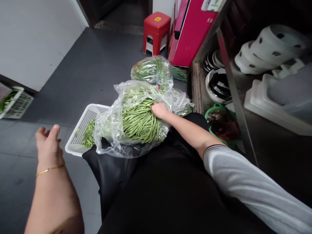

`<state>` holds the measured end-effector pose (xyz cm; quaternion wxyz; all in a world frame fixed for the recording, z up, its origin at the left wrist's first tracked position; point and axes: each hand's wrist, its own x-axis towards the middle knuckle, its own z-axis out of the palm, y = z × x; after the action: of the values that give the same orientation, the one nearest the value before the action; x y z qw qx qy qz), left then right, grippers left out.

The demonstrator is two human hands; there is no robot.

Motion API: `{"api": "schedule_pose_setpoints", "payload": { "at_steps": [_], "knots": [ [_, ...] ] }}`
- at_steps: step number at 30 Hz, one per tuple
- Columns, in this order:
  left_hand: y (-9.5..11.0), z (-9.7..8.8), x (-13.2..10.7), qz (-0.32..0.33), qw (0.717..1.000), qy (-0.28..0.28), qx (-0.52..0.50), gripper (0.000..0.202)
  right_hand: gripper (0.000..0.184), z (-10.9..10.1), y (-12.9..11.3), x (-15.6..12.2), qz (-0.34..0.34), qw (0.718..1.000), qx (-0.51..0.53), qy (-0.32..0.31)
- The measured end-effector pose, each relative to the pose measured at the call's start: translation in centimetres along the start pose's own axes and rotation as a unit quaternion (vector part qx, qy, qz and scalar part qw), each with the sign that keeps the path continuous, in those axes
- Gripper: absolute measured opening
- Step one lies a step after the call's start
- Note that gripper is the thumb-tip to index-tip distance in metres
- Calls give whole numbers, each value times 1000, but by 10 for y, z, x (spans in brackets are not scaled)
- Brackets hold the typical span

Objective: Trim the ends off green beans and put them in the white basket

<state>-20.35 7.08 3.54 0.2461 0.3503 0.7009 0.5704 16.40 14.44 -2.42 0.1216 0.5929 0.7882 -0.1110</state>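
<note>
two hands [159, 110] [49, 144], one bag [109, 118] of beans [140, 122]

Left hand [48, 143] out left of torso [165, 198], thumb extended, fingers loosely bent. Right hand [159, 110] ahead of torso, knuckles up, fingertips hidden; right forearm [190, 130] angled inward.

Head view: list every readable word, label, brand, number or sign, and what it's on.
"天": on the pink cabinet, followed by a character too blurred to make out.
White label at the cabinet's top: printed marks, too small to read.
Yellow sticker on the red stool: too small to read.
No other legible text.
</note>
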Motion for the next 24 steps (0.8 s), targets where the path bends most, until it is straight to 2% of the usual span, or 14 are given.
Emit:
{"api": "schedule_pose_setpoints", "payload": {
  "at_steps": [1, 2, 4, 6, 8, 9, 11, 12, 14, 17, 21, 24],
  "knots": [
    [3, -7, -2, -9, 999, -2, -34, 31, 32, -3, 2, -4, -10, 1000, 1, 13],
    [9, -12, -12, -12, 996, -52, -76, 31, 32, -7, 3, -12, -24, 999, 5, 36],
    [27, -12, -53, 0, 965, -226, -131, 36, 31, -14, 3, -33, -53, 993, 29, 96],
    [40, 8, -106, -36, 916, -375, -137, 41, 28, -16, -2, -60, -70, 985, 80, 135],
    [38, 45, -154, -167, 853, -483, -105, 42, 25, -10, -11, -90, -82, 978, 147, 124],
    [32, 67, -172, -223, 840, -481, -117, 40, 25, -4, -17, -104, -98, 972, 178, 117],
    [12, 106, -193, -303, 826, -438, -184, 30, 26, 13, -26, -126, -149, 958, 217, 112],
    [2, 120, -198, -324, 824, -409, -222, 26, 26, 21, -29, -134, -167, 951, 234, 117],
    [-12, 137, -201, -346, 818, -376, -264, 21, 28, 34, -29, -142, -187, 934, 273, 132],
    [-17, 139, -199, -350, 820, -376, -253, 19, 25, 41, -17, -144, -200, 915, 319, 145],
    [-9, 131, -203, -338, 835, -368, -230, 18, 23, 41, -3, -140, -234, 922, 283, 125],
    [-7, 128, -205, -329, 842, -356, -235, 18, 27, 45, -5, -137, -267, 922, 259, 106]
  ]
}}
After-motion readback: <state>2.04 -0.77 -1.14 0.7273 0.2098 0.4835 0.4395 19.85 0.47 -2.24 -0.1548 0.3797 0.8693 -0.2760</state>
